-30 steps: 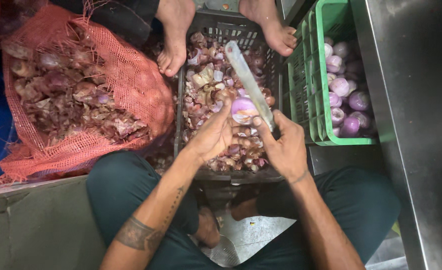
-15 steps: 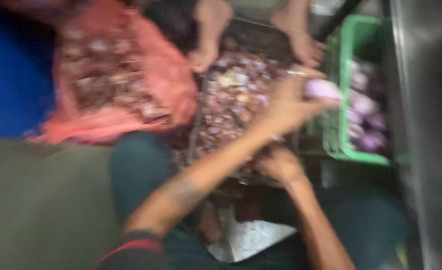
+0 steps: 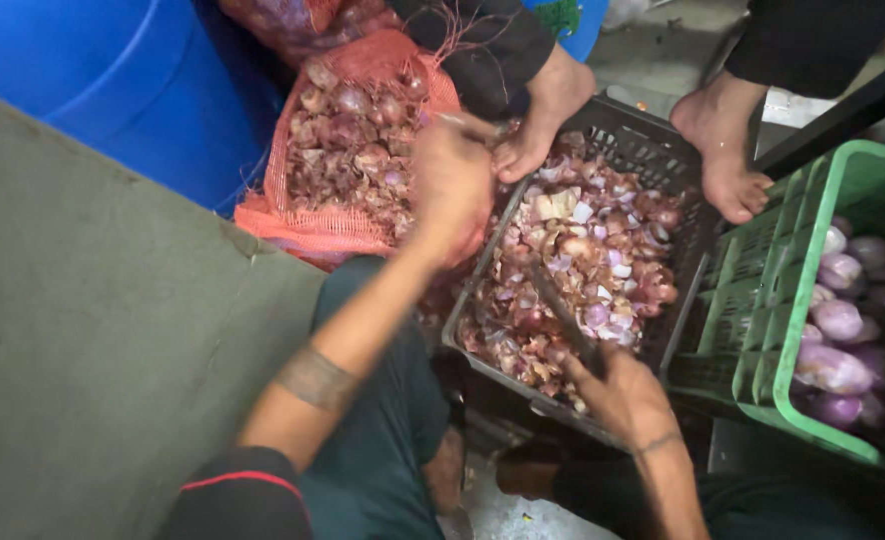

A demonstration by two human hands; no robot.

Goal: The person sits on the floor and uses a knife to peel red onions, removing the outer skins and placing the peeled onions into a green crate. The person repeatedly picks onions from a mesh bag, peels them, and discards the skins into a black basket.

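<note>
Left hand [image 3: 453, 180] is up in the upper middle of the frame, reaching over the red net sack [image 3: 348, 150] of unpeeled onions; can't tell if it's gripping anything, it's a bit blurry. Right hand [image 3: 618, 395] sits lower right of centre, closed around a knife [image 3: 560, 305] whose blade lies over the grey crate [image 3: 613, 135] full of onion skins and scraps. Someone else's bare feet [image 3: 538, 130] rest on the crate's far rim. Green crate [image 3: 753, 300] at right holds peeled onions [image 3: 838, 320]. Blue barrel [image 3: 113, 80] sits upper left.
</note>
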